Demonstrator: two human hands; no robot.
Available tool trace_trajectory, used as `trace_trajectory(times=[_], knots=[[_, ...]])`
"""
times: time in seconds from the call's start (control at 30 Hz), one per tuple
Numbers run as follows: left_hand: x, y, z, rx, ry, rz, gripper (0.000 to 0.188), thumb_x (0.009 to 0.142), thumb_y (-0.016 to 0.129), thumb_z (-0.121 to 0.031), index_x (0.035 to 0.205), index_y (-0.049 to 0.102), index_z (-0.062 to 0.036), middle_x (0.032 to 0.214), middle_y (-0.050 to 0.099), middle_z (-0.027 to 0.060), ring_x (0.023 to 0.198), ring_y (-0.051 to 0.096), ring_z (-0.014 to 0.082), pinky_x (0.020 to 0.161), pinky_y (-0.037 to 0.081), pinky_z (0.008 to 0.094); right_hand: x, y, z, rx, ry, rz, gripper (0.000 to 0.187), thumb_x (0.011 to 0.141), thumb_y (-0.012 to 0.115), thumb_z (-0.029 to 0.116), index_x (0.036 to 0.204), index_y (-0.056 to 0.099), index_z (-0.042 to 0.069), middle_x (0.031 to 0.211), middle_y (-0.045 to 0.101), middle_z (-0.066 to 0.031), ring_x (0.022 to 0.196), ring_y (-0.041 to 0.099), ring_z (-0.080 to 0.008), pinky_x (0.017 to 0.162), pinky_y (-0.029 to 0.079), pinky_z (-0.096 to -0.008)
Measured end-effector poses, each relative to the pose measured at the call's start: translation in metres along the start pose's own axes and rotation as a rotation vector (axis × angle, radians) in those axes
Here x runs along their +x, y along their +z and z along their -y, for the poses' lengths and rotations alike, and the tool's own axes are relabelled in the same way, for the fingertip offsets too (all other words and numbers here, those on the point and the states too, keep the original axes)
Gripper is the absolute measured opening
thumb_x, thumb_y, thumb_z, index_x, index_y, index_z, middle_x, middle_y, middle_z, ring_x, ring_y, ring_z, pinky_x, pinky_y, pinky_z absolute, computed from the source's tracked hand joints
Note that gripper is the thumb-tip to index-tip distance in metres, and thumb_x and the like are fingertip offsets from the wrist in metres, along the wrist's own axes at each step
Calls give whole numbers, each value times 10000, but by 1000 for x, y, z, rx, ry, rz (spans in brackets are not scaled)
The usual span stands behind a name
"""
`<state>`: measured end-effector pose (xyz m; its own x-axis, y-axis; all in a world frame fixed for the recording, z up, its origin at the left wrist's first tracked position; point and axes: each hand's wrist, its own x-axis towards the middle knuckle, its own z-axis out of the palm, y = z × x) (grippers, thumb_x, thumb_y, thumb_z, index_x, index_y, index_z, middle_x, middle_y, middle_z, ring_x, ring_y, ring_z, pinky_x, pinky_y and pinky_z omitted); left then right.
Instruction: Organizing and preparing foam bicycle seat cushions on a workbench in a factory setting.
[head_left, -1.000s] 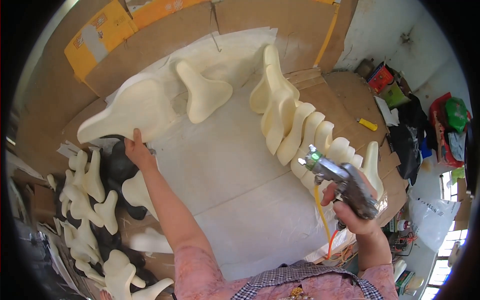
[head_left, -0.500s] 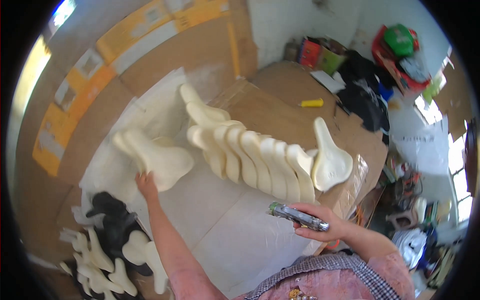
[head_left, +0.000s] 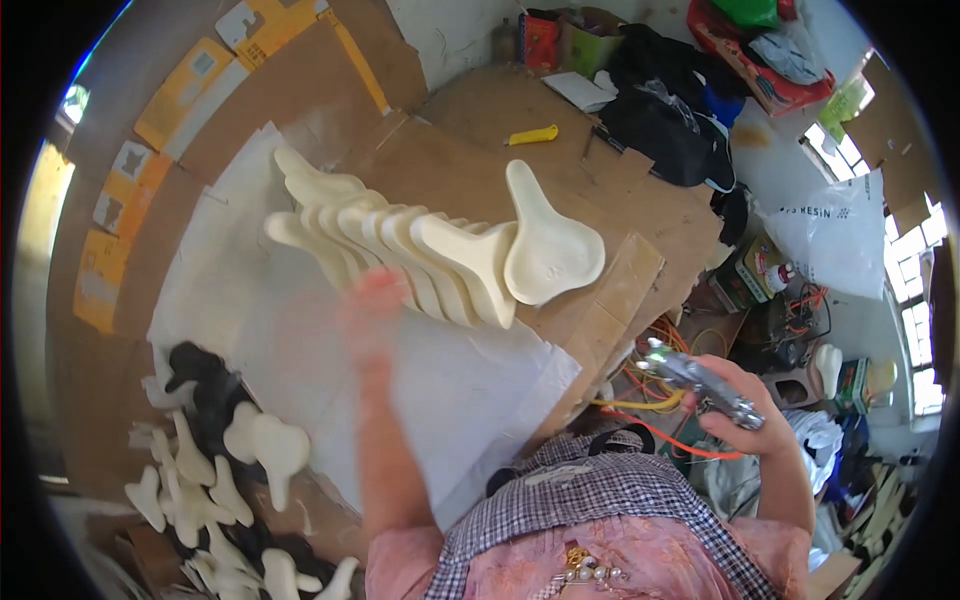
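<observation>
Some way from two-o'clock red bag (head_left: 715, 40) of green plastic (head_left: 750, 11), clasping spray gun (head_left: 708, 387) in four-o'clock right hand (head_left: 758, 405), with left hand (head_left: 378, 298), near ten-o'clock saddles (head_left: 450, 248), too blurred to tell its pose.

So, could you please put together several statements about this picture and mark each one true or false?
1. The right grip holds a silver metal spray gun. True.
2. The left grip is also on the spray gun. False: the left grip, blurred, is well away from it, by the row of smooth, cream-coloured, paddle-shaped pieces.
3. A slim yellow tool lies on flat brown cardboard. True.
4. The pieces in that row are spread far apart. False: they overlap closely.
5. A black-and-white checked cloth apron shows near the lower edge. True.
</observation>
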<state>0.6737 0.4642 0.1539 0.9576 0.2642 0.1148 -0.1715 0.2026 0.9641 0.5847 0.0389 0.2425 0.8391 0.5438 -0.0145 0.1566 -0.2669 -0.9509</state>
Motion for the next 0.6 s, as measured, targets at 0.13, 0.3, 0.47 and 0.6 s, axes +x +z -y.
trace_trajectory(times=[0.13,0.3,0.47,0.6], knots=[[22,143,113,1000,140,105,419,807,534,-38,1217,492,35,1129,583,212,1024,584,302,878,460,415,-44,-41,-3,107,188,-152,590,767,664,125,1284,420,-21,886,614,-42,783,569,-98,727,464,-246],[35,190,157,1350,-256,-45,368,748,590,-106,1092,554,20,1099,567,193,1003,569,349,876,463,429,-44,-99,-26,170,200,-200,565,784,660,91,1277,417,-40,823,601,-36,786,572,-100,706,479,-248],[36,173,175,1552,-192,-181,235,731,633,-138,934,630,-20,1024,580,155,928,592,332,786,496,412,-31,-145,-30,300,20,-266,612,784,680,115,1295,390,-54,841,596,-65,750,584,-126,694,500,-262],[25,180,147,1482,-177,-251,139,738,638,-135,842,658,-45,938,600,134,868,598,317,740,490,427,-29,-188,-61,232,-2,-3,606,771,678,85,1296,399,-31,867,609,-70,770,591,-143,717,497,-289]])
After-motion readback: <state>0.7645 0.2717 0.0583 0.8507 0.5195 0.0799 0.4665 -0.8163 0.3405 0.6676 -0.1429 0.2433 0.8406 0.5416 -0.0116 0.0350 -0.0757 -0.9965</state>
